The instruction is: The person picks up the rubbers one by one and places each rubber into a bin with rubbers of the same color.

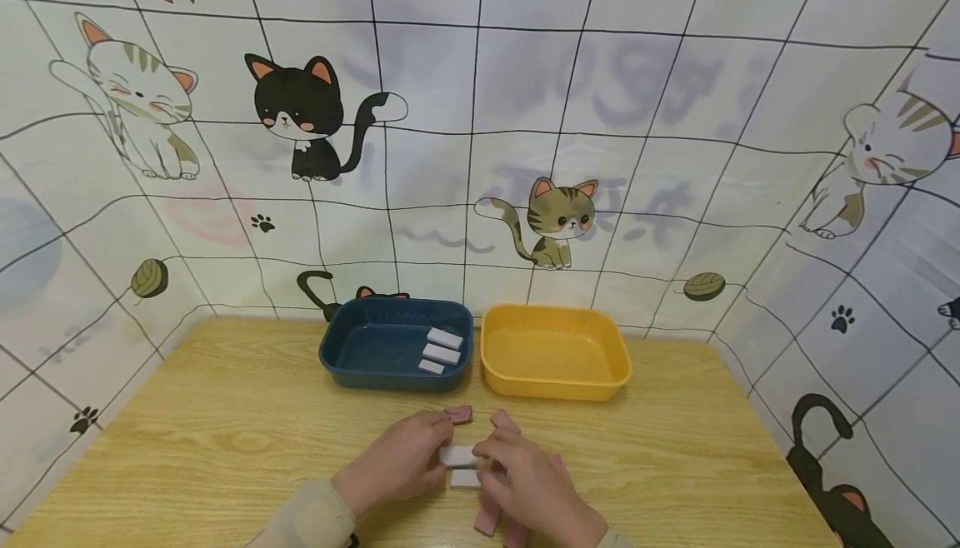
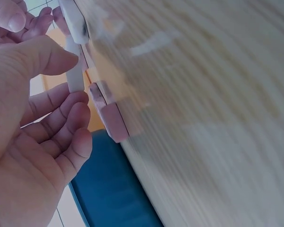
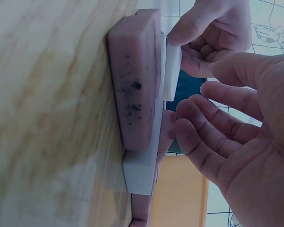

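My left hand (image 1: 401, 460) pinches a white block (image 1: 459, 456) between thumb and fingers, just over the table; the left wrist view shows the same white block (image 2: 75, 71) by the thumb tip. Close to its right end is my right hand (image 1: 532, 477), whose fingers are spread and loosely bent in the right wrist view, with nothing gripped. A second white block (image 1: 464, 479) lies in front of the held one. Pink blocks lie around the hands: one (image 1: 459, 415) behind the left fingers, another (image 1: 504, 420) behind the right. A pink block with dark spots (image 3: 132, 90) lies nearest the right wrist camera.
Behind the hands a blue tray (image 1: 375, 383) holds three white blocks (image 1: 441, 354) at its right side. To its right stands a yellow tray (image 1: 555, 387). The wooden table (image 1: 187, 431) meets a wall covering (image 1: 435, 173) printed with cats.
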Available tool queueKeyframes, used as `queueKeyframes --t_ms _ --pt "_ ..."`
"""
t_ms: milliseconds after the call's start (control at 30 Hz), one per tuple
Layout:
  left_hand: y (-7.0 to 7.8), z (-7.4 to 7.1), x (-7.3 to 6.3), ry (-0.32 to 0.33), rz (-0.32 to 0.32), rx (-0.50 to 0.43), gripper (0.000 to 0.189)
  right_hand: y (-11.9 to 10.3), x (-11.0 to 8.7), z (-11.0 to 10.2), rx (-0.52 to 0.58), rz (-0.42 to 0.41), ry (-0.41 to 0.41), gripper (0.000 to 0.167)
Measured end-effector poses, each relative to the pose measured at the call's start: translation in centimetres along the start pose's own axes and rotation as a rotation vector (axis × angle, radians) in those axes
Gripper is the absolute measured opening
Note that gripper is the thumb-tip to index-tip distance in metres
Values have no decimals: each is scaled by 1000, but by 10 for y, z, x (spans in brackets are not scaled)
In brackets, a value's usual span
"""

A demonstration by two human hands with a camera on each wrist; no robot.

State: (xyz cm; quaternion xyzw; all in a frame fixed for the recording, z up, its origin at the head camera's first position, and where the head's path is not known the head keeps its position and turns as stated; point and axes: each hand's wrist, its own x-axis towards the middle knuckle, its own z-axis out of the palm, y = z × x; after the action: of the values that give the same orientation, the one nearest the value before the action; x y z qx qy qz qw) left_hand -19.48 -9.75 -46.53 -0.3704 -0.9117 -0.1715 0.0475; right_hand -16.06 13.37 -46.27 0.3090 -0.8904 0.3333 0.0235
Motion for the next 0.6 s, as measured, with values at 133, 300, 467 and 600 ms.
queueKeyframes --t_ms 133,300,467,600 --pt "-2 -3 -3 28 -8 18 20 -1 2 -2 -21 23 -14 18" --pt "-5 -6 -7 73 -41 9 18 -1 4 -2 -45 31 -9 20" --pt "-8 -7 -7 132 -73 -5 17 0 4 -4 -56 47 -9 23" --pt "-10 -8 -6 193 -97 -14 17 0 5 -6 -32 36 -7 24"
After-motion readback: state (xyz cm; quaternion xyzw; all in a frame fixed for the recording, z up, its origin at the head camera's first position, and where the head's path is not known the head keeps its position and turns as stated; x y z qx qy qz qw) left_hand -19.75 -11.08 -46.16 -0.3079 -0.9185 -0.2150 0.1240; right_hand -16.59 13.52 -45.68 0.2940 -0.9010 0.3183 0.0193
